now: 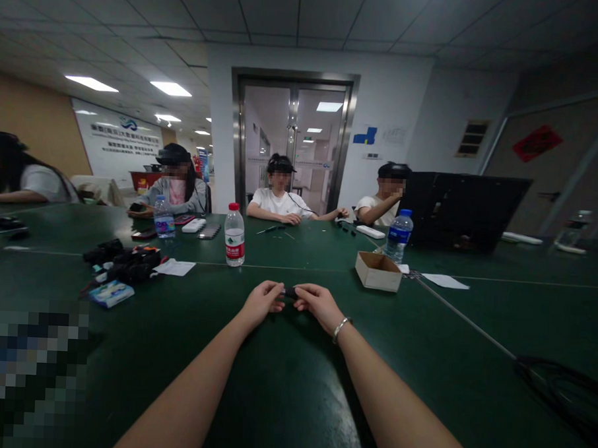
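My left hand [263, 302] and my right hand [320, 304] meet above the green table [291, 395], fingertips pinched toward each other. Between them is a small black object [290, 292], with a lighter bit at its left end; it is too small to tell its kind. Both hands grip it, one at either end, and the fingers hide part of it. A silver bracelet [341, 329] is around my right wrist. Nearest to the hands are a red-capped water bottle [235, 238] beyond the left one and a small open cardboard box [378, 280] beyond the right one.
Black camera-like gear [129, 263] and a blue-and-white packet [111, 294] lie on the left. A blue-capped bottle [399, 235] stands behind the box, near a black monitor [468, 211]. Coiled black cable [564, 387] lies at right. Several people sit across the table.
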`<action>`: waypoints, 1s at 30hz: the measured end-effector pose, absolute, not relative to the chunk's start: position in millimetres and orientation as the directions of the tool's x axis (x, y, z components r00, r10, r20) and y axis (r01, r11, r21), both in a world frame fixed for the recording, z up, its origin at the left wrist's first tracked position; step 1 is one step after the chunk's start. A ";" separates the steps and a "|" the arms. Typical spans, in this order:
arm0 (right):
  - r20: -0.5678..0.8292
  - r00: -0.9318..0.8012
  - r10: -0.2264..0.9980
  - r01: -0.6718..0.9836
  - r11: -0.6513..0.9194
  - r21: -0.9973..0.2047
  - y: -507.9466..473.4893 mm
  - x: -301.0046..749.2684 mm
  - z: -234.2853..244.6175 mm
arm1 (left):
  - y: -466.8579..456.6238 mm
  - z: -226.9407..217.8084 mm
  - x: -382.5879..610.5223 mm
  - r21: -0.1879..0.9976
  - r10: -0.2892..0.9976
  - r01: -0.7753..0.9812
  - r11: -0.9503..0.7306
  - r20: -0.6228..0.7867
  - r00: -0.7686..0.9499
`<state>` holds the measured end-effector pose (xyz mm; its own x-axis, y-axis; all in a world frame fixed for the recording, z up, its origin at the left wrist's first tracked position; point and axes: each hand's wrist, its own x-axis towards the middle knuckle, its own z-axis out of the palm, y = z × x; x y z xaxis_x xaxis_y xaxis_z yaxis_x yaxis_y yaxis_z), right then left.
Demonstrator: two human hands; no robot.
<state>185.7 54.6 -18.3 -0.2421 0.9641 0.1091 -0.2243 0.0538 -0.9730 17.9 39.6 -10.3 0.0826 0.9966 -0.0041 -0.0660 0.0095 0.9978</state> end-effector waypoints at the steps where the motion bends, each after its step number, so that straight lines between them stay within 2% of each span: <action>1: 0.111 -0.245 0.963 -0.225 0.054 -0.973 54.2 185.8 -18.0 | 40.5 -11.3 18.2 0.999 0.997 -0.034 0.007 -0.004 0.083; 4: 0.111 -0.249 0.962 -0.223 0.055 -0.973 53.3 186.3 -17.2 | 40.3 -13.0 17.0 0.998 0.994 0.026 -0.061 0.058 0.093; 8: 0.108 -0.240 0.965 -0.219 0.055 -0.974 53.1 186.8 -16.5 | 34.7 -10.2 13.3 0.990 0.974 -0.042 -0.138 0.143 0.178; 12: 0.103 -0.236 0.966 -0.215 0.051 -0.975 52.3 186.2 -15.9 | 33.4 -7.2 13.9 0.997 0.982 -0.070 -0.036 0.048 0.183; 16: 0.103 -0.223 0.969 -0.204 0.057 -0.977 51.9 185.2 -16.0 | 36.7 -7.9 17.1 0.999 0.992 0.000 0.036 -0.036 0.123; 19: 0.110 -0.226 0.968 -0.197 0.066 -0.978 52.4 185.3 -16.5 | 36.3 -8.4 17.1 0.999 0.993 0.043 -0.020 0.015 0.114; 22: 0.110 -0.228 0.967 -0.204 0.063 -0.977 53.0 185.7 -17.0 | 33.3 -7.0 15.2 0.995 0.984 -0.022 -0.102 0.104 0.144; 25: 0.109 -0.234 0.966 -0.209 0.060 -0.976 53.4 185.9 -17.8 | 32.1 -6.1 14.5 0.993 0.984 -0.095 -0.065 0.080 0.157; 30: 0.116 -0.232 0.966 -0.198 0.070 -0.978 54.2 185.7 -19.0 | 36.6 -11.5 17.5 0.999 0.992 -0.006 -0.049 0.049 0.114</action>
<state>185.7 54.2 -19.0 -0.2324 0.9656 0.1162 -0.1983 0.0700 -0.9776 17.5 36.6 -11.5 0.1142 0.9922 0.0493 -0.0057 -0.0490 0.9988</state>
